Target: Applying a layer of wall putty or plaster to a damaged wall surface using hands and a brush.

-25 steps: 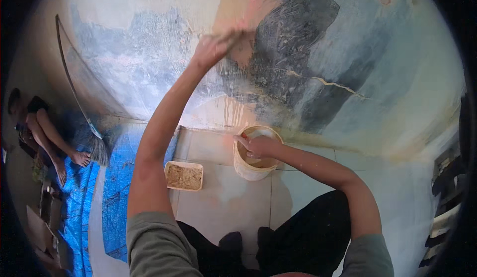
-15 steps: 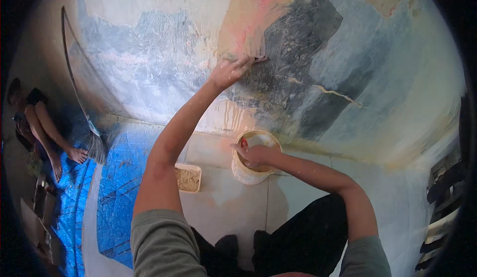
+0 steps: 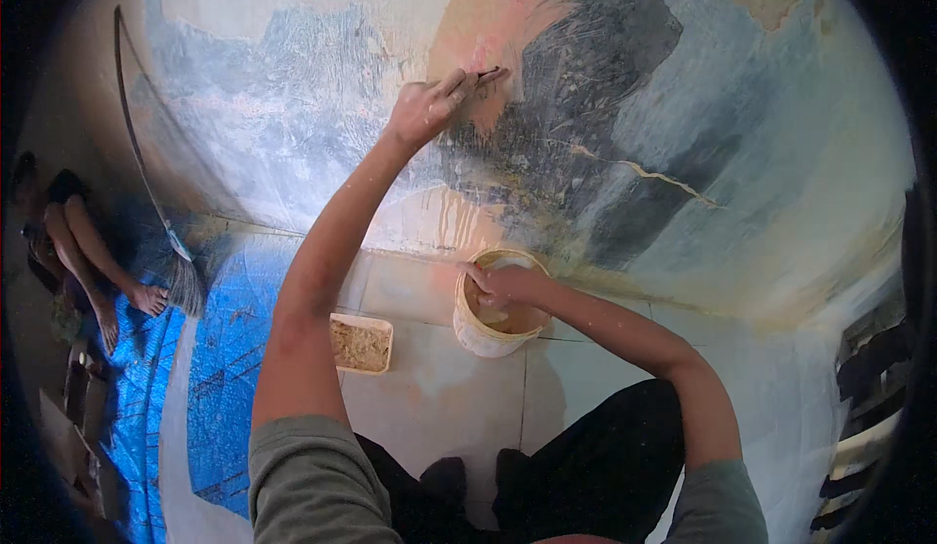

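Note:
My left hand (image 3: 441, 95) is closed on a thin, dark flat tool (image 3: 491, 74), pressed at the patchy painted wall (image 3: 625, 56) beside a tan and pink patch. My right hand (image 3: 500, 285) grips the near-left rim of a cream plastic bucket (image 3: 493, 334), which stands on the tiled floor and has pale tan material inside; its fingers are partly hidden in the bucket. A shallow rectangular container (image 3: 363, 344) of crumbly tan material sits left of the bucket, partly behind my left arm.
A person's bare legs (image 3: 98, 261) are at the far left, near a long-handled broom (image 3: 183, 285) leaning on the wall. A blue tarp (image 3: 224, 388) covers the left floor. Dark slats (image 3: 864, 378) line the right edge. My knee (image 3: 615, 437) is below the bucket.
My left hand moved down and rightward along the wall, then back up to the pink patch. My right hand stays at the bucket with little movement.

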Demonstrator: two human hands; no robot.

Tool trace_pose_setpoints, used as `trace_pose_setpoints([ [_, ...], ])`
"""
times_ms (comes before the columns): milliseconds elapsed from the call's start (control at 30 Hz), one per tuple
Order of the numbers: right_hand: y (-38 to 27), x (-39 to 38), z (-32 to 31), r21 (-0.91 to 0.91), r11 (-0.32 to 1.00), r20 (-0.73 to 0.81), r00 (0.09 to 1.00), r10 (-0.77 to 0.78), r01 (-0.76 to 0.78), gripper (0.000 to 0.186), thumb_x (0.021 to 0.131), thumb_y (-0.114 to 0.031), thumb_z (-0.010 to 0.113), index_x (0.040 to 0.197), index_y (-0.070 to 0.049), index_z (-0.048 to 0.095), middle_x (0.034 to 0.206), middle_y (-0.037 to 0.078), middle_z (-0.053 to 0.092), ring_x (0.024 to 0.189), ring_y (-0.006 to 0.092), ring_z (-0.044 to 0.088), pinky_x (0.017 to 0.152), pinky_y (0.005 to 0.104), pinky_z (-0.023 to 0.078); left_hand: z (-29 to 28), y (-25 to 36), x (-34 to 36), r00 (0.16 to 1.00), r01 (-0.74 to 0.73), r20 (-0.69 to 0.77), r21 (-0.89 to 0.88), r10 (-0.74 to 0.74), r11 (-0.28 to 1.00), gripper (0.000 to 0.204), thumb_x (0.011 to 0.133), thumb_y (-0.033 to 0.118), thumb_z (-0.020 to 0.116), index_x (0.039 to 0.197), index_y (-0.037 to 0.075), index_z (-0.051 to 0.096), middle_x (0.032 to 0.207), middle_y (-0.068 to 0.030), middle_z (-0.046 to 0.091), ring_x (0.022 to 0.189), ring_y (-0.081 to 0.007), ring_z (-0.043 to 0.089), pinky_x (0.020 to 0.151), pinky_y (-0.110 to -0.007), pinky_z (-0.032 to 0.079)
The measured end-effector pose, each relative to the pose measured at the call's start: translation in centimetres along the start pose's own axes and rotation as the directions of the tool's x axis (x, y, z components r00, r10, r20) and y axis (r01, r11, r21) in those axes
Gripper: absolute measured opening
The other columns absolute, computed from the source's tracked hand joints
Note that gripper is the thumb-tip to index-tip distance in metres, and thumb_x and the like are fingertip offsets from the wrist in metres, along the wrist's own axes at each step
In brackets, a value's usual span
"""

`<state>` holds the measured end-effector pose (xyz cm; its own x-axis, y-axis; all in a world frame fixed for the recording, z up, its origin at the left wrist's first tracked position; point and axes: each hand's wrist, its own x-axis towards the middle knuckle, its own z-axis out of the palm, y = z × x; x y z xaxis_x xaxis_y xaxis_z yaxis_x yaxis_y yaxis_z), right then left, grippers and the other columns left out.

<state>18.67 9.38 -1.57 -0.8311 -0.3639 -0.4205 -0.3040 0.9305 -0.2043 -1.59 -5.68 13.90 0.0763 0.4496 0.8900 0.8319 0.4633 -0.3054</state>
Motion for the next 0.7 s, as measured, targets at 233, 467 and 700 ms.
trace_pose_setpoints([
  [233,0.0,0.9,0.7,-0.021,0.998,0.018,0.998,-0.053,0.053,0.079,0.083,-0.026,0.057,0.143,-0.01,0.007,0.091,0.026,0.061,0.067,0.0372,0.06,0.056,0.0441,0.045,1.1,-0.3,2.7,0.952,0.131,-0.258,-0.14,-0.164,0.981,0.033,0.072,0.006,0.061,0.104,0.01,0.059,0.094,-0.006,0.06,0.055,-0.0262,0.06,0.046,-0.035,0.048],
  [467,0.4,0.2,-0.1,0.041,0.997,-0.018,0.998,-0.065,0.066,0.087,0.082,-0.023,0.058,0.142,-0.002,-0.002,0.078,0.026,0.062,0.071,0.0411,0.061,0.063,0.0483,0.048,0.9,1.2,-0.3,0.997,0.019,-0.071,-0.08,-0.025,0.997,0.031,0.074,0.007,0.06,0.104,0.01,0.06,0.093,-0.0042,0.06,0.054,-0.0251,0.061,0.04,-0.034,0.046],
  [700,-0.7,-0.1,0.4,0.051,0.996,-0.025,0.997,-0.068,0.069,0.088,0.082,-0.023,0.058,0.143,-0.004,-0.004,0.081,0.028,0.061,0.071,0.0416,0.061,0.064,0.0491,0.047,-0.5,-0.1,2.3,0.964,0.043,-0.256,-0.138,-0.078,0.989,0.038,0.073,0.007,0.06,0.112,0.009,0.056,0.089,-0.0045,0.058,0.052,-0.0228,0.059,0.041,-0.036,0.045],
])
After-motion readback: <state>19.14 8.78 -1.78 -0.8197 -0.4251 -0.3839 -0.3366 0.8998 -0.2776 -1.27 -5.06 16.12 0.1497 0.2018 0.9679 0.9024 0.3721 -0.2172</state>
